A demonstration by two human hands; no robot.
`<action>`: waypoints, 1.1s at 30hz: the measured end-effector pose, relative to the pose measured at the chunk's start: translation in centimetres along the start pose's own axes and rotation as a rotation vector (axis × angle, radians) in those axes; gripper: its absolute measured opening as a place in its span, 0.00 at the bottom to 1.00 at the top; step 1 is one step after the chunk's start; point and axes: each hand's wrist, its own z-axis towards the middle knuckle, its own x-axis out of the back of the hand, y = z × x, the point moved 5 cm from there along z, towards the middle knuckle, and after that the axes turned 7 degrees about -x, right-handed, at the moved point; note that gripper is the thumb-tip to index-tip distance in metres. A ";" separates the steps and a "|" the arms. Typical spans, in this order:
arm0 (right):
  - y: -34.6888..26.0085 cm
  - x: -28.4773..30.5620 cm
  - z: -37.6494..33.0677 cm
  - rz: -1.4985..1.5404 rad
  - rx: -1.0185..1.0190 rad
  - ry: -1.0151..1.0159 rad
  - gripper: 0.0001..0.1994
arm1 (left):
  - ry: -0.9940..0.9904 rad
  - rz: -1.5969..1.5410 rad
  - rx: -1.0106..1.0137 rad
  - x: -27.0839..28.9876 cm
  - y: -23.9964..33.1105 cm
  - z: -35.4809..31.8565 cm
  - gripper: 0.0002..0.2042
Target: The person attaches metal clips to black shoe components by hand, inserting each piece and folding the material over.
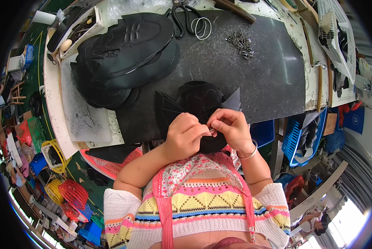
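Close to my body, at the table's near edge, both hands meet fingertip to fingertip. My left hand (pixel 186 132) is closed in a pinch, and so is my right hand (pixel 232 128), which wears a bracelet on its wrist. Between the fingertips sits a small metal piece (pixel 211 129), too small to name. Just beneath my hands lies a black leather-like piece (pixel 199 95) with pointed side flaps, partly hidden by them. Farther off to the left, a stack of cut black pieces (pixel 130 45) with stitched or pressed lines overlaps in layers.
Small metal hardware (pixel 240 45) lies heaped on the dark work mat (pixel 269 74). Black-handled scissors (pixel 178 18) and a white ring (pixel 201 28) are at the far edge. A tool tray (pixel 95 25) stands far left. Baskets flank the table, including a blue one (pixel 295 141) at right.
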 end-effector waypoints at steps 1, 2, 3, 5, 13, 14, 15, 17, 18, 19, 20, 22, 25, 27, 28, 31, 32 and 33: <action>-0.2 -0.3 0.0 0.000 -0.002 -0.002 0.02 | 0.047 -0.027 0.076 0.1 -0.3 -0.1 0.08; -0.7 -0.6 0.0 0.073 0.064 0.014 0.02 | 0.048 -0.025 0.079 0.2 -0.2 0.1 0.08; -1.1 -0.8 -0.1 0.145 0.131 0.032 0.03 | 0.084 -0.067 0.196 0.4 -0.6 0.2 0.09; -0.7 -0.8 -0.1 0.131 0.148 0.039 0.04 | 0.121 -0.109 0.314 0.4 -1.1 0.3 0.09; 1.2 -0.7 0.3 0.538 -0.161 -0.144 0.03 | -0.018 -0.059 -0.123 0.5 -0.3 1.8 0.13; 1.6 -0.7 0.3 0.571 -0.209 -0.172 0.04 | -0.049 -0.033 -0.221 0.6 0.0 1.8 0.15; 1.9 -0.8 0.3 0.602 -0.258 -0.202 0.04 | -0.049 -0.034 -0.219 0.9 -0.1 1.9 0.15; 1.9 -0.7 0.2 0.596 -0.270 -0.229 0.04 | -0.086 -0.038 -0.287 1.1 0.1 1.9 0.14; 1.9 -0.8 0.2 0.588 -0.280 -0.258 0.04 | -0.086 -0.038 -0.284 1.1 0.0 1.8 0.14; 1.9 -0.9 0.3 0.588 -0.283 -0.258 0.04 | -0.078 -0.017 -0.325 1.2 0.1 1.7 0.13; 1.8 -1.0 0.4 0.623 -0.282 -0.288 0.04 | -0.070 0.005 -0.366 1.2 0.2 1.5 0.13; 1.7 -1.2 0.4 0.657 -0.282 -0.315 0.04 | -0.060 0.028 -0.386 1.3 0.2 1.2 0.13; 1.4 -1.8 0.6 0.665 -0.301 -0.336 0.04 | -0.018 0.072 -0.414 1.6 0.4 1.2 0.12; 0.7 -2.2 0.8 0.609 -0.224 -0.336 0.02 | 0.015 0.094 -0.422 1.7 0.3 1.1 0.12; 0.6 -2.2 0.9 0.607 -0.226 -0.338 0.02 | 0.018 0.096 -0.373 1.7 -0.3 0.9 0.12; -1.2 0.2 1.7 -0.020 0.192 0.103 0.03 | 0.000 0.250 -0.106 1.5 -2.4 1.3 0.16; -1.7 0.4 2.1 -0.136 0.229 0.189 0.04 | 0.004 0.374 0.066 1.5 -3.1 1.6 0.16; -2.1 0.5 2.4 -0.250 0.267 0.273 0.04 | 0.007 0.498 0.239 1.6 -3.8 1.8 0.15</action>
